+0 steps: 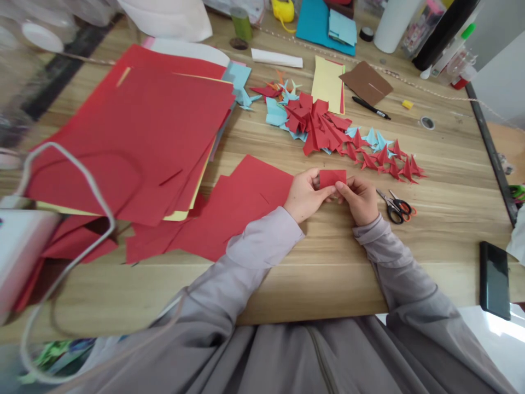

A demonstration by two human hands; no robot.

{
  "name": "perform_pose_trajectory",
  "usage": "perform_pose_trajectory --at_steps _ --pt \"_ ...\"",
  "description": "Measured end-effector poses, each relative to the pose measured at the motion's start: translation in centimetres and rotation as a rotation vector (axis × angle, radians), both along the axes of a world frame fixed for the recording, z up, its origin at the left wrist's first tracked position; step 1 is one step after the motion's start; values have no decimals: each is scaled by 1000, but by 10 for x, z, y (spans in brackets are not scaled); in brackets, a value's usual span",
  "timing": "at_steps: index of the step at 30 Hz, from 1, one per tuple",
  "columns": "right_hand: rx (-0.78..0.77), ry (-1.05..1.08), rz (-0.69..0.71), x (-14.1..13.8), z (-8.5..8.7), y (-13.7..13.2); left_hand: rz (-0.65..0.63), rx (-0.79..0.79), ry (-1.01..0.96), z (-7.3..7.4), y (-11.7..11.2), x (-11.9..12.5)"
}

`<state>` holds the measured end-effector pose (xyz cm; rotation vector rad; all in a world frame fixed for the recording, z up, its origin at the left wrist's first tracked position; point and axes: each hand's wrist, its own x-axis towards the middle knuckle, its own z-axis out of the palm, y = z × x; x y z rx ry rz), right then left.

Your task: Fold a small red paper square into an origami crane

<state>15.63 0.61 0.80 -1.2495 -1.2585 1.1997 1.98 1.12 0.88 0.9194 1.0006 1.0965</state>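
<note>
Grey cloth nearest: two sleeves [258, 243] reaching in over the wood-grain desk [311, 295]. Clock centred on the held piece. Dark phone [494, 279] at 4 o'clock, desk edge; no maker's name legible.

At centre: small red paper [332, 177], raised between both hands. Left hand [304, 194] pinches its left side and lower edge; right hand [361, 200] grips the lower right corner, fingers [342, 187] closed on it. Likely very light, thin, not slippery; should crease readily, tear if pulled. Best taken by edges or corners, lightly. Number of layers: cannot tell.

Scissors [398, 208] near 4 o'clock, beside right hand. Loose red sheets [241, 219] toward 8, no print seen. Pointed red folded shapes [385, 158] at 2; folded heap [320, 127] at 12. Farther, black pen [371, 108] at 1: pale marking, too small to read. Yellow tape measure [284, 9] near 11; no lettering readable.
</note>
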Motion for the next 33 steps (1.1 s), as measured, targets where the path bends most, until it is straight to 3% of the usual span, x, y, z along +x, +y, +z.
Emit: perform_pose_trajectory --at_steps 6,14,20,33 --pt "-17 20 45 2 -1 1 -39 0 -59 2 1 -3" --pt "-90 206 69 6 -7 2 -108 -53 -172 0 3 -4" --pt "-194 294 10 6 0 4 -163 -141 -270 3 3 -7" --pt "-196 372 -94 3 3 5 -208 -218 -325 11 2 -12"
